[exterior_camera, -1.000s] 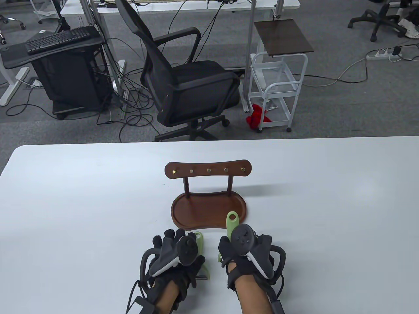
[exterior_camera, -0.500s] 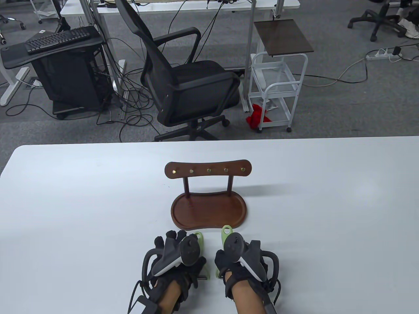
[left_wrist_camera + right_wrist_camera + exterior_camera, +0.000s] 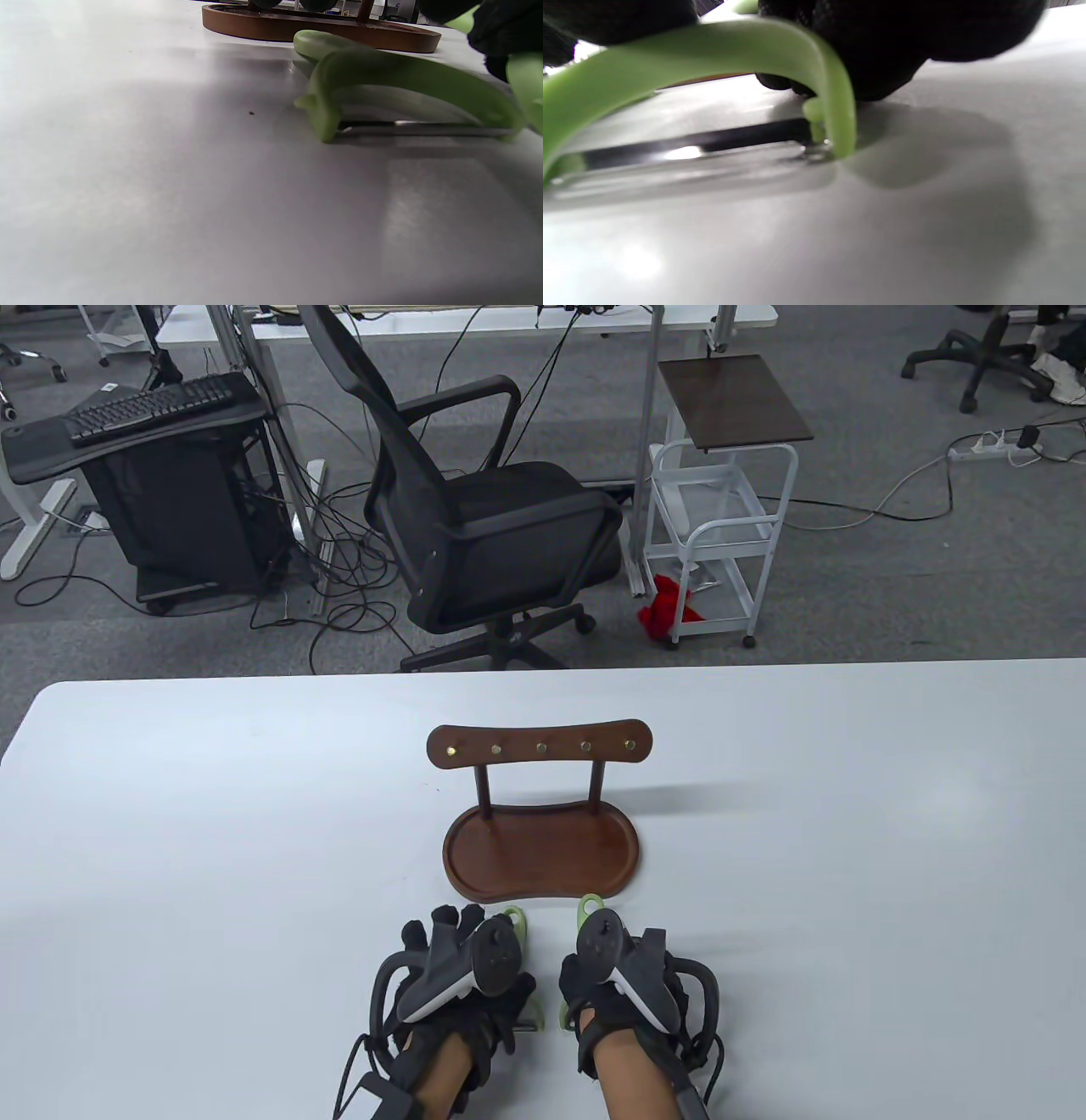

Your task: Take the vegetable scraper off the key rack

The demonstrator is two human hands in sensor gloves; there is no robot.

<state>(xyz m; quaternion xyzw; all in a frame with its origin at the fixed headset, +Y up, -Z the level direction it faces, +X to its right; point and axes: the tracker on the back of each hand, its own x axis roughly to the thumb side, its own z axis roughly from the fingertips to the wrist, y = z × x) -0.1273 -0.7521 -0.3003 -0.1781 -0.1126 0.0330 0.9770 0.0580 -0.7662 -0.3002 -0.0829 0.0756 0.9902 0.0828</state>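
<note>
Vegetable scraper (image 3: 590, 906) of pale green plastic, with arched yoke and steel blade, off the hooks and down at the near side of the dark brown wooden key rack (image 3: 540, 746), just short of its kidney-shaped tray. Gripped around the handle by the right hand (image 3: 624, 976); only the hanging loop showing past the tracker, pointing toward the rack and almost at the tray's front rim. In the right wrist view, black gloved fingers (image 3: 882, 42) clenched over the green arch (image 3: 712, 46), the blade (image 3: 691, 148) resting on the white table (image 3: 925, 233).

Second green scraper (image 3: 515, 925) of the same shape, on the table just left of the first, also in front of the rack and apart from the tray. Seen in the left wrist view lying with yoke (image 3: 382, 72) and blade down on the tabletop, rack tray close behind it. Left hand (image 3: 458, 976) lying over its handle, fingers stretched toward the rack; cannot tell whether grasping it or only resting there.

Rack upright, five brass hooks along the top bar, nothing hanging from any.
</note>
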